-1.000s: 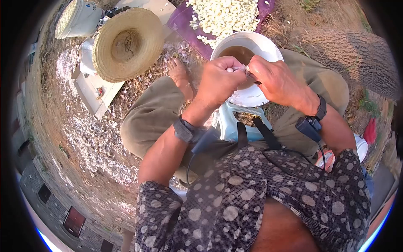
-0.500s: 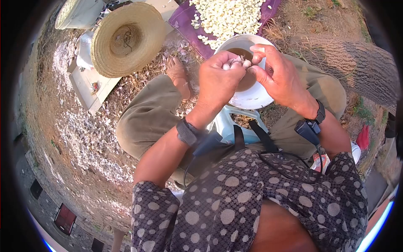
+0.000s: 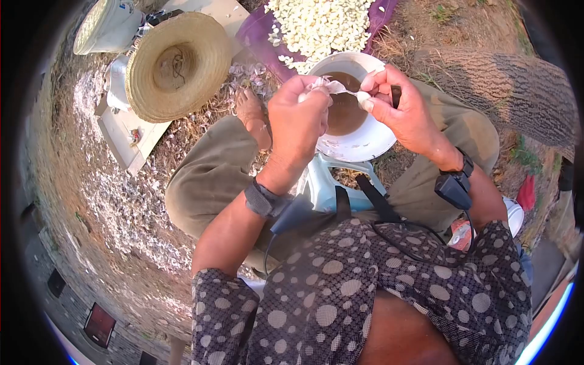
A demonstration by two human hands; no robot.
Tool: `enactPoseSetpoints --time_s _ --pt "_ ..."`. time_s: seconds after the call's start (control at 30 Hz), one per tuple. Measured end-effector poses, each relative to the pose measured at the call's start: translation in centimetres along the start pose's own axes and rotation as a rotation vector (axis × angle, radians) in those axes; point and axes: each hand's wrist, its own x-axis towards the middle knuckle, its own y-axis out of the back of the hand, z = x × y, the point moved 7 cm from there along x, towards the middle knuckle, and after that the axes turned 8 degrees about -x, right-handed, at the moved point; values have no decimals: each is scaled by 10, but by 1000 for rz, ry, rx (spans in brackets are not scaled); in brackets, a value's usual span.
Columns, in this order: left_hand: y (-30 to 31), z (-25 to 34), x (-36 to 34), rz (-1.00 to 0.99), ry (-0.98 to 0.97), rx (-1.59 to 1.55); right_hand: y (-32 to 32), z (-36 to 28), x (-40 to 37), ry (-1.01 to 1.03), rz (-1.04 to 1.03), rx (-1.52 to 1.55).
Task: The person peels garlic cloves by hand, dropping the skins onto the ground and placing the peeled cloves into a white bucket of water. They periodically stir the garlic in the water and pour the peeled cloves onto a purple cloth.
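Note:
My left hand (image 3: 295,118) is closed around garlic, with pale papery garlic skin (image 3: 330,86) poking out between thumb and fingers. A whitish garlic clove (image 3: 363,96) is pinched between the thumb and fingertips of my right hand (image 3: 401,112). A thin strip of skin stretches from the left hand to that clove. Both hands are over a white basin (image 3: 359,149) holding brownish water (image 3: 347,115). How many cloves sit in my left palm is hidden.
Peeled garlic cloves (image 3: 322,27) lie heaped on a purple cloth (image 3: 255,39) beyond the basin. A straw hat (image 3: 207,55), a white bucket (image 3: 109,27) and a shallow tray (image 3: 125,146) stand at left. A tree trunk (image 3: 505,91) lies at right; garlic skins (image 3: 131,213) litter the ground.
My hands, nearly together before, have drawn apart. The left has turned and closed more over its garlic, while the right now pinches a clove, with skin stretched between them.

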Motion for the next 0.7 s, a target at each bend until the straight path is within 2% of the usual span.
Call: enactPoseSetpoints --time_s 0.13,0.23,0.33,0.37,0.43,0.7 --pt "-5 -5 -1 -78 91 -98 2 -3 -1 16 22 -38" --pt "-17 -7 -7 -140 118 -5 -3 -14 -2 58 -26 -131" --pt "-13 -9 -6 -213 22 103 -7 -14 -3 23 -75 -171" --pt "-12 -7 -3 -213 -66 164 -7 -14 -2 52 -69 -181" --pt "-11 -5 -4 -215 -45 160 -8 -12 -1 103 -57 -203" --pt "-16 -6 -10 -260 83 -77 -15 -10 -1 -66 -276 292"
